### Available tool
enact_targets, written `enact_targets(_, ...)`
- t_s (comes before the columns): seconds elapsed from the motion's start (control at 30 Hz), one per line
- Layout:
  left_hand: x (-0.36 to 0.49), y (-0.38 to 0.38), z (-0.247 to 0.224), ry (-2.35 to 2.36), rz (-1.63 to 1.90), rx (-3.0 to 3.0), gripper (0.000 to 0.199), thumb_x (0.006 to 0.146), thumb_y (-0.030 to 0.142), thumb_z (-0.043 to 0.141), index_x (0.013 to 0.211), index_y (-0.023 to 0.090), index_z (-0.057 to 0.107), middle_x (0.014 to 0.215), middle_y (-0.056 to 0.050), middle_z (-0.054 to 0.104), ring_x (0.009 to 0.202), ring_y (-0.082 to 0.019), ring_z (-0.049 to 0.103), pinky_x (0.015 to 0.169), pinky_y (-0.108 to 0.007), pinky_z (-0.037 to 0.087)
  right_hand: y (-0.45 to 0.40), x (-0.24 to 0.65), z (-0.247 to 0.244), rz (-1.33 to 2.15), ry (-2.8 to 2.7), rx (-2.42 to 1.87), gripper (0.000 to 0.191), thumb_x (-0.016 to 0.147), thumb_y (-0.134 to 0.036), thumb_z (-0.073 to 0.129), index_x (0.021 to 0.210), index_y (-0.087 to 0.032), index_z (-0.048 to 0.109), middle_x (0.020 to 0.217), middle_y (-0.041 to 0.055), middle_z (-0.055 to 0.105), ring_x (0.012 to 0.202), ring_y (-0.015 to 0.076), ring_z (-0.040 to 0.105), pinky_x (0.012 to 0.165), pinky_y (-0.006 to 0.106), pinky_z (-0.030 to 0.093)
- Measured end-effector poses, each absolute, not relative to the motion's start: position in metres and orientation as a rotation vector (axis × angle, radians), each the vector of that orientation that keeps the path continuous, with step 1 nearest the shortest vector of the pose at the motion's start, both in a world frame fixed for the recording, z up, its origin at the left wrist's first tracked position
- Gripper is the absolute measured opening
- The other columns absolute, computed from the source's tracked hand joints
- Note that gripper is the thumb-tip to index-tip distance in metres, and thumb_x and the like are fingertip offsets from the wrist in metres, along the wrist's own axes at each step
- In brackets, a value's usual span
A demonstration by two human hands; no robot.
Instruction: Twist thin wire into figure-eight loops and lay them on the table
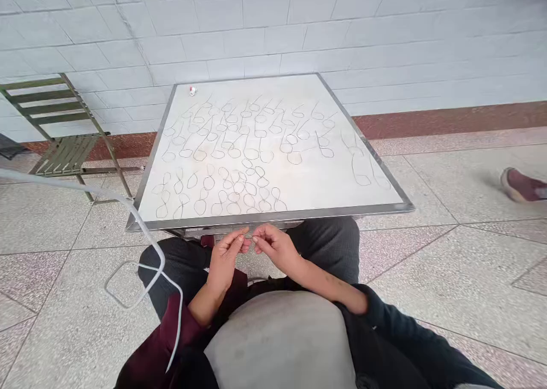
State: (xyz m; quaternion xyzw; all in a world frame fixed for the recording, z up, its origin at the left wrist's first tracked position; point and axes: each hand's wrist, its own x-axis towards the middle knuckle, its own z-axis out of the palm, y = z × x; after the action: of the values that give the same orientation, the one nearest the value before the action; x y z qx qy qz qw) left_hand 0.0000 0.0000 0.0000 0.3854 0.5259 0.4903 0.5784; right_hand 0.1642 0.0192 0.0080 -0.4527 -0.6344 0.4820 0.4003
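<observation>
1. Thin strand (249, 237): just off the near edge of the table (316, 181), between the hands' fingertips. Long axis seems roughly parallel to that edge; too small to be sure.
2. Left hand (225, 259) and right hand (280, 248): both apparently pinching the strand, thumb against finger; neither clearly nearer.
3. Wire loops (234, 193): on the table, beyond its near edge.

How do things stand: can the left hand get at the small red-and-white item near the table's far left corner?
Probably not without leaning: the left hand is just short of the table's near edge, the small item by its far left corner. Nothing tall seems in the way.
</observation>
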Motion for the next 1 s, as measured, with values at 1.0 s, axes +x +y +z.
enact_targets(1.0, 0.0, -0.003, 0.023, 1.325, 1.112, 1.157, 0.034, 0.086, 0.039, 0.06, 0.111, 0.018, 0.07, 0.075, -0.002, 0.067, 0.067, -0.013, 0.057, 0.068, -0.026, 0.049, 0.013, 0.152, 0.001, 1.494, -1.356, -1.005, 0.016, 0.088, -0.036, 0.058, 0.088, -0.021, 0.053, 0.073, -0.0007, 0.065, 0.062, 0.0128, 0.064, 0.061, 0.028, 0.056)
